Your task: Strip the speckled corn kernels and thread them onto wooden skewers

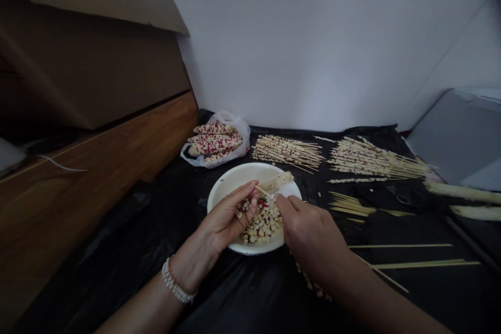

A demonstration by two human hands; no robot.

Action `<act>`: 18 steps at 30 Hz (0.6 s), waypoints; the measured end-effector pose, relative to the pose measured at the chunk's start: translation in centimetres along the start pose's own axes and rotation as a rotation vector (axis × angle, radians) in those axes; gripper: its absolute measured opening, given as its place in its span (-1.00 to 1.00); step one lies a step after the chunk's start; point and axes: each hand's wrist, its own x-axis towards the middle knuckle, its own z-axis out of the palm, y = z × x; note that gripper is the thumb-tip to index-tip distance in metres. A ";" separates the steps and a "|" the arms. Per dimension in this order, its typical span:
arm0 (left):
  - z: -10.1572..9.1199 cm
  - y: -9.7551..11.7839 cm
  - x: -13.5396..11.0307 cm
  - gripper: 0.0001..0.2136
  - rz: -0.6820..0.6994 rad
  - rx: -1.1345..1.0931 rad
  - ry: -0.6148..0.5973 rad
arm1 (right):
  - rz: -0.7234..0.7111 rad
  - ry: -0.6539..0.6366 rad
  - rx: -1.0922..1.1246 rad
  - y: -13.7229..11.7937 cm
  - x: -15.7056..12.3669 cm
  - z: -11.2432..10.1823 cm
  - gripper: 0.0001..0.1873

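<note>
A thin bamboo skewer (263, 191) spans the gap between my two hands over a white bowl (219, 183). My left hand (230, 214) is closed at the fingertips around one end of the skewer, with a few corn kernels (239, 214) in its cupped palm. The fingers of my right hand (303, 219) pinch the other end; something pale shows at their tips, too small to make out. Loose cream and dark red kernels (261, 227) fill the bowl's bottom, and a mostly stripped corn cob (277, 181) leans inside its far right rim.
Speckled corn cobs (215, 141) lie in a plastic bag. Two piles of kernel-threaded skewers (287, 150) (364, 159) and bare skewers (352, 203) lie to the right on black sheeting (156, 229). A cardboard box (97, 52) stands left, a grey box (457, 135) right.
</note>
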 end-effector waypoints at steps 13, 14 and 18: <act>0.3 -0.8 -1.0 -0.92 -0.061 0.184 -0.126 | 0.023 0.092 0.235 0.2 -0.1 1.9 -0.49; 0.3 -0.8 -1.0 -0.91 -0.067 0.157 -0.135 | 0.019 0.096 0.247 0.3 -0.1 1.8 -0.50; 0.0 -0.3 -0.6 -0.79 -0.088 0.034 -0.163 | 0.042 0.080 0.255 0.9 0.2 1.4 -0.55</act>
